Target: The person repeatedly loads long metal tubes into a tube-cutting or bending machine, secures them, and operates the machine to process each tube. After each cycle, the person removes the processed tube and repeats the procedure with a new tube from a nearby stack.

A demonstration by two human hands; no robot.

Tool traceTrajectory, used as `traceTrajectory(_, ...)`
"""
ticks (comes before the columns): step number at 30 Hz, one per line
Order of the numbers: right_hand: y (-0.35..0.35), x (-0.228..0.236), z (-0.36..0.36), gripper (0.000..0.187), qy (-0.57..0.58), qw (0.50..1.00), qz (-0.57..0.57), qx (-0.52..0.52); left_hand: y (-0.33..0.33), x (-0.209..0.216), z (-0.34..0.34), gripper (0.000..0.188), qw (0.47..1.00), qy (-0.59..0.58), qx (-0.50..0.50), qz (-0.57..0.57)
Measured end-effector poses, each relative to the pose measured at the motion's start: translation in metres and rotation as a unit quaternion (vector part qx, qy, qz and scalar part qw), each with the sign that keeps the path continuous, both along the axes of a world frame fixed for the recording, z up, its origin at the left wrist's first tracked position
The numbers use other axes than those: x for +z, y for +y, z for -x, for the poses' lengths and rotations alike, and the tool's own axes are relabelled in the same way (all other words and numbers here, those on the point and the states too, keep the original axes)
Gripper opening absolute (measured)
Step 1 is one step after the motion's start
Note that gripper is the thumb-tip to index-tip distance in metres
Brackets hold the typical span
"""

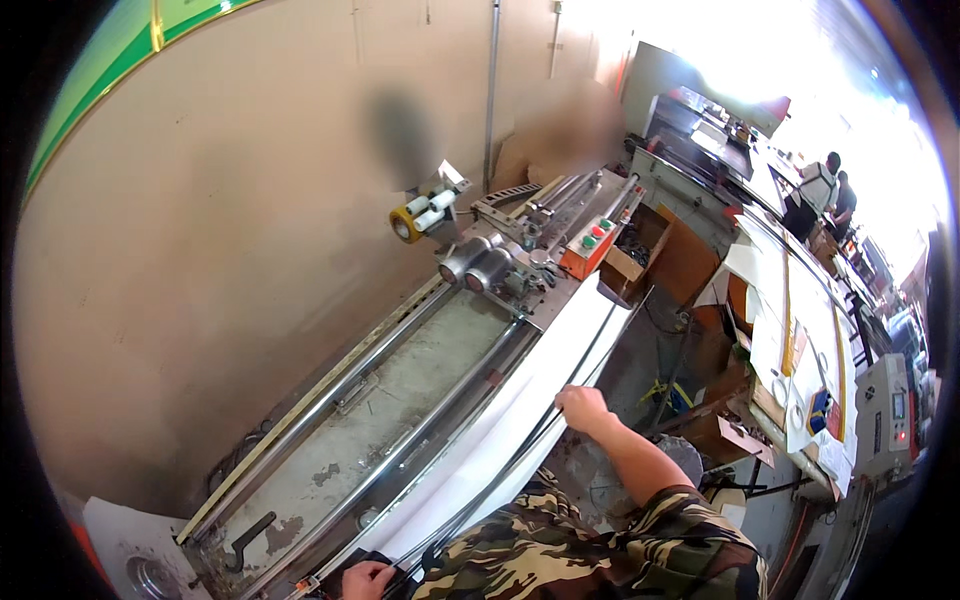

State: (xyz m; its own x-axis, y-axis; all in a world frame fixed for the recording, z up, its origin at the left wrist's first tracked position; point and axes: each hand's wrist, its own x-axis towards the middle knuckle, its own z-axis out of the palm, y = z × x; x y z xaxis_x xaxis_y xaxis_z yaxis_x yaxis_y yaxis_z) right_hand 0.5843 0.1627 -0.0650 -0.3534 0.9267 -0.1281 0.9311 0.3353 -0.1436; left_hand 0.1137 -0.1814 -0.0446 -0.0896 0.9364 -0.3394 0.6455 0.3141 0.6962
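Several long, thin dark strips (510, 463) run slantwise along the near edge of a long white sheet (480, 440). My right hand (585, 410) is closed in a pinch around the strips near their middle. Down at the lower edge of the picture, my left hand (368, 580) has its fingers bent in at the near end of the strips, and part of it is cut off. Beside the sheet stretches a long machine bed (400, 395) with two metal rails. A carriage with two metal cylinders (478, 263) sits across the rails.
An orange control box (588, 248) with buttons stands on the machine's far end. A tape roll (404, 225) hangs above the carriage. Cardboard boxes (690, 255) lie right of it. A paper-covered table (800, 350) is at right; two people (820, 195) stand far off.
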Motion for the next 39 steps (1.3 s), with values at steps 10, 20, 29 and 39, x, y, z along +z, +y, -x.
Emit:
traceTrajectory(10, -0.02, -0.023, 0.021, 0.016, 0.011, 0.999, 0.013, 0.046, 0.06, -0.025, -0.043, 0.031, 0.992, 0.121, -0.04, -0.022)
traceTrajectory(20, -0.05, 0.01, 0.013, 0.019, 0.3, 0.952, -0.05, 0.03, 0.179, 0.027, -0.162, 0.034, 0.97, 0.154, -0.175, -0.068)
traceTrajectory(29, 0.022, 0.014, -0.12, 0.019, 0.391, 0.921, 0.008, -0.005, 0.313, 0.008, -0.319, 0.048, 0.954, 0.232, -0.18, 0.06)
traceTrajectory(39, 0.177, 0.045, -0.261, 0.019, 0.389, 0.918, -0.031, -0.074, 0.341, -0.042, -0.283, 0.046, 0.841, 0.328, -0.357, 0.24)
